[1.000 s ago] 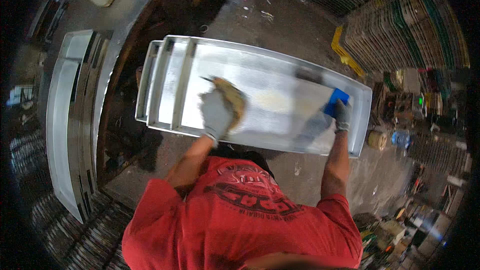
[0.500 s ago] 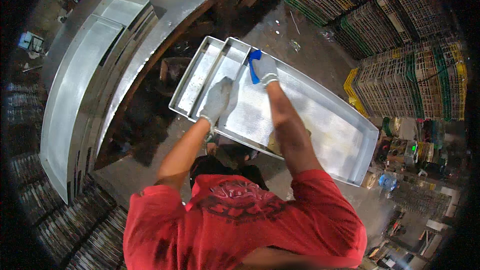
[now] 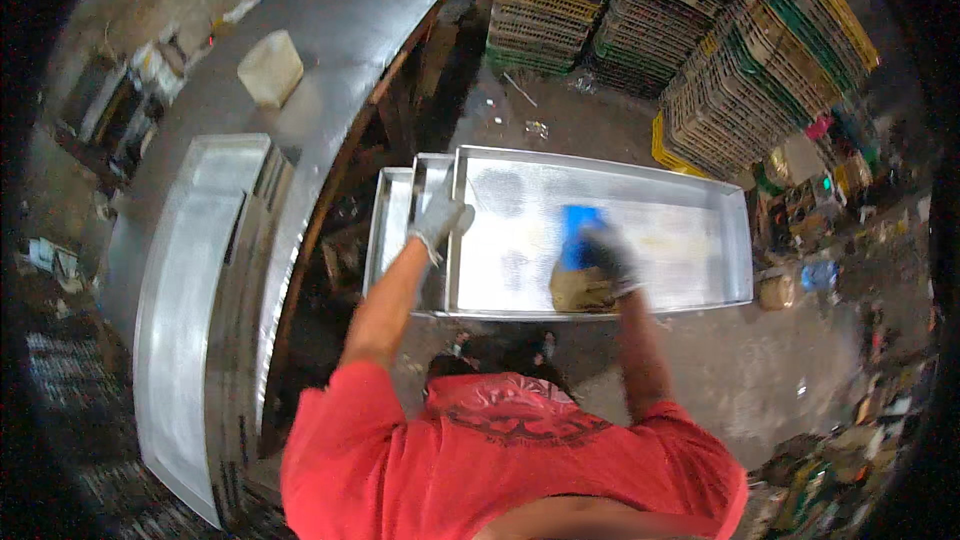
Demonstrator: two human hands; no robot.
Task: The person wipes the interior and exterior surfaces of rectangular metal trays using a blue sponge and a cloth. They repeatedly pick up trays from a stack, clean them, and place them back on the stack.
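Note:
Several long shallow metal trays are stacked in front of me, staggered so that the lower ones show at the left. My left hand (image 3: 443,215), in a pale grey glove, grips the left wall of the top tray (image 3: 500,282). My gloved right hand (image 3: 608,252) is smeared by motion, over the middle of that tray. It holds a blue cloth (image 3: 579,234) against the tray floor; its exact kind is blurred. A brownish crumpled piece (image 3: 580,290) lies beside it, at the near wall, partly behind the hand.
A metal-topped table (image 3: 335,70) at the left bears more stacked trays (image 3: 185,300) and a whitish block-shaped container (image 3: 270,68). Tall stacks of plastic crates (image 3: 735,105) stand at the far right. Assorted clutter (image 3: 820,275) lies on the floor to the right.
My right hand has moved with the blue cloth from the tray's left end to its middle, closer to me. My left hand now grips the top tray's left wall. The view has turned.

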